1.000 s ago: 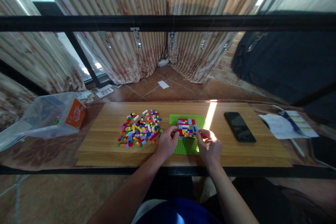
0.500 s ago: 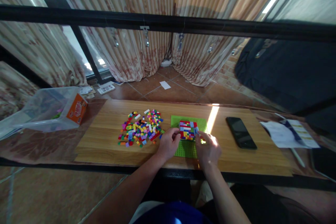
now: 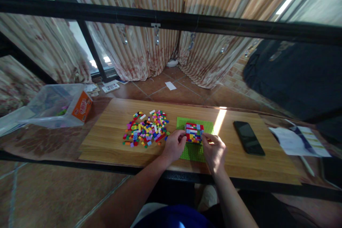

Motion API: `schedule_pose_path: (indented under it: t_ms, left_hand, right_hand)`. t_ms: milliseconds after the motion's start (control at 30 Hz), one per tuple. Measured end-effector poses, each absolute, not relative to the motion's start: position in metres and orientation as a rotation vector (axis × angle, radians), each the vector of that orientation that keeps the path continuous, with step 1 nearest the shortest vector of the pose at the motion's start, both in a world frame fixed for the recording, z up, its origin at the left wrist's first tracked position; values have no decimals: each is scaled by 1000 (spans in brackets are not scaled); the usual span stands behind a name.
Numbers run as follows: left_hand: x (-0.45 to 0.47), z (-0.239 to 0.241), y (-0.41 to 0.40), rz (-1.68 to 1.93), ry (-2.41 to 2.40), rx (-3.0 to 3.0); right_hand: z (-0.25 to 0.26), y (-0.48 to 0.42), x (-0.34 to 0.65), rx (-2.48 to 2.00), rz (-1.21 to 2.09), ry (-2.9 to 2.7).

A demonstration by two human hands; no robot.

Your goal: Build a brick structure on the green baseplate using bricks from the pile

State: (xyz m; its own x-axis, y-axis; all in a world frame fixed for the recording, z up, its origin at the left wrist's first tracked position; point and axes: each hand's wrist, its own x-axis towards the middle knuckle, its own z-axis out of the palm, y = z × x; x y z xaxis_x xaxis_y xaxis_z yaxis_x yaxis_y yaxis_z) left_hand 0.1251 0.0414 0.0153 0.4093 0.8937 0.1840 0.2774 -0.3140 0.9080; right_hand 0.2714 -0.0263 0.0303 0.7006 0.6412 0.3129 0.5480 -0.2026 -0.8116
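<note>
A block built of multicoloured toy bricks sits on a green studded baseplate, in front of me. At the block's left side, my left hand is closed, with thumb and forefinger against its edge. My right hand is closed too, its fingertips pressed on the block's right edge. Whether a small loose brick is between those right fingers is too small to tell. To the left, a pile of loose toy bricks in many colours lies on the wooden board.
A black phone lies on the wooden board to the right, with papers beyond it. At far left stands a clear plastic bin with an orange label. A dark rail crosses in front of me.
The view has shifted slightly, so the scene sits a little further right. My right fingertips have closed in at the block's right edge; my left hand remains at its left side.
</note>
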Motion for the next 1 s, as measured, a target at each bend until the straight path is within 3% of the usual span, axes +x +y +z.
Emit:
schedule_pose_path:
  t_ms: [233, 1000]
  left_hand:
    - [125, 14, 42, 905, 1005, 1820]
    - [126, 14, 41, 895, 1001, 1796]
  right_hand:
    - [32, -25, 284, -1780, 449, -705]
    - [32, -24, 276, -1759, 421, -662]
